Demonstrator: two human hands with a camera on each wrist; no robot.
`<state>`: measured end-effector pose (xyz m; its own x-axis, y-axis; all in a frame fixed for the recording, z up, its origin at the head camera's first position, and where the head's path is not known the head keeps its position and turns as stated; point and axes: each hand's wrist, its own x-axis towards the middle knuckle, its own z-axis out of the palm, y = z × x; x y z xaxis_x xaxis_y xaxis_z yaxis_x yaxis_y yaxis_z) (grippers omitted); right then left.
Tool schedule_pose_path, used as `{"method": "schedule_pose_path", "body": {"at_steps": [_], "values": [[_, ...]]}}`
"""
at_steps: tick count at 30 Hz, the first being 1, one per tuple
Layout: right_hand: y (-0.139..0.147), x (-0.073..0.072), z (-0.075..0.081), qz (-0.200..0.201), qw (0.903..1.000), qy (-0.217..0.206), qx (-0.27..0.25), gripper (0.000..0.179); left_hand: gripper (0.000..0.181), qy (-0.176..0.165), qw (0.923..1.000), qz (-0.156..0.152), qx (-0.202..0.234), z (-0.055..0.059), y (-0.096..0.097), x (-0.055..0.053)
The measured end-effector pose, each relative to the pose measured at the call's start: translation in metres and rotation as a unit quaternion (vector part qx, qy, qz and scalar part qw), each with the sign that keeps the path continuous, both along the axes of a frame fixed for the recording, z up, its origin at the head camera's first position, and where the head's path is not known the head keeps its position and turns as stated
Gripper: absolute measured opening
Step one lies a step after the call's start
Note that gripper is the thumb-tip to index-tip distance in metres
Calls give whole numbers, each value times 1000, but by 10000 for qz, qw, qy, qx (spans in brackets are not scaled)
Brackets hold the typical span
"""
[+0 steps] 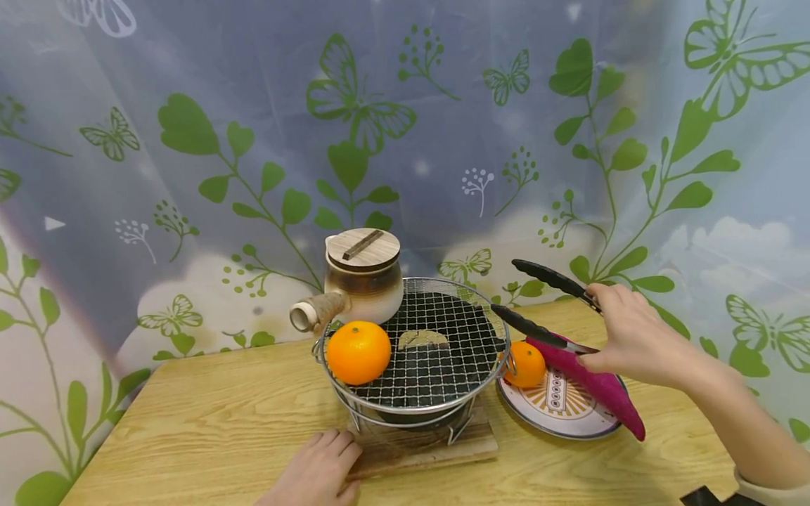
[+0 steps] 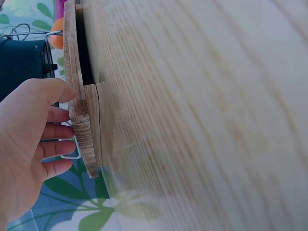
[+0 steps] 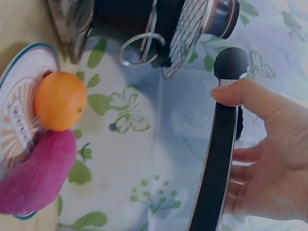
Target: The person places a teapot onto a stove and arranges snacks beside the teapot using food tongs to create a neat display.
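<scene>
My right hand (image 1: 626,337) grips black tongs (image 1: 544,299), whose arms stand apart above a round plate (image 1: 557,414). On that plate lie an orange (image 1: 525,364) and a purple sweet potato (image 1: 595,383). In the right wrist view the tongs (image 3: 219,159) run under my thumb, with the orange (image 3: 60,101) and sweet potato (image 3: 38,175) to the left. A second orange (image 1: 358,351) sits on the wire grill (image 1: 436,351) of a small stove. My left hand (image 1: 316,471) rests flat against the wooden board (image 1: 430,446) under the stove, fingers (image 2: 50,115) touching the board's edge (image 2: 79,115).
A ceramic pot (image 1: 361,281) with a wooden lid and side handle stands on the grill's far left. The stove sits on a wooden table (image 1: 209,422), backed by a curtain printed with leaves and butterflies (image 1: 354,112). The table's left half is bare wood.
</scene>
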<state>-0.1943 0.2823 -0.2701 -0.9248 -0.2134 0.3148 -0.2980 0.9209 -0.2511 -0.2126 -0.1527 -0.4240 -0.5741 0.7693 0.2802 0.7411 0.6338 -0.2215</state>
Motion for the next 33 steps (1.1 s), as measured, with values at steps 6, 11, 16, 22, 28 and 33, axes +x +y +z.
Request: {"method": "schedule_pose_path", "body": {"at_steps": [6,11,16,22,28,33], "values": [[17,-4,-15,-198,9990,-411,-13,97,34,-44,10000,14,-58,1,1,0],[29,-7,-32,-301,9987,-414,37,94,34,-143,9998,46,-103,2,2,1],[40,-13,-53,-279,9987,-319,282,87,33,-96,9999,54,-72,2,2,1],[44,-13,-75,-195,9983,-228,493,84,35,-121,9998,109,-105,2,1,1],[40,-14,-87,-156,9965,-129,813,83,34,-159,9998,117,-97,2,1,1],[34,-15,-90,-250,9930,-212,1138,77,33,-126,9998,116,-80,2,1,1]]}}
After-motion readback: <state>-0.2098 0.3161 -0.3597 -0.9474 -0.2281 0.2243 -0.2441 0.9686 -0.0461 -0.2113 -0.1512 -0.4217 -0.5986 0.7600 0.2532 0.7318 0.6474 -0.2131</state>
